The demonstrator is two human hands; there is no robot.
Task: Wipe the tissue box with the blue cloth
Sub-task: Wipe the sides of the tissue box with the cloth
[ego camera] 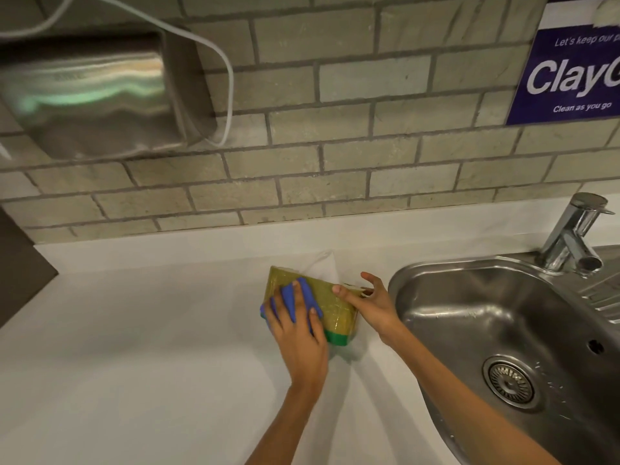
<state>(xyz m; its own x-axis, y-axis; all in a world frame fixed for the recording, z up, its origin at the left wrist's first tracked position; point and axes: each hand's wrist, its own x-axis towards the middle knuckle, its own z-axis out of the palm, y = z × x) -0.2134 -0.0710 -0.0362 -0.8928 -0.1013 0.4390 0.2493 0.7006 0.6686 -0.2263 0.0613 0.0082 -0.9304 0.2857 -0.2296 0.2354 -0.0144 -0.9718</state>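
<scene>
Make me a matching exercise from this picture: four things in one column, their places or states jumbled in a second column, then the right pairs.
Things
1. blue cloth
2. right hand
3. tap
4. hand dryer

Places or states
A. mounted on the brick wall, upper left
B. pressed onto the tissue box under the left hand
C. stands at the back of the sink
D. steadies the box's end nearest the sink

Pairs: 1-B, 2-D, 3-C, 4-A
</scene>
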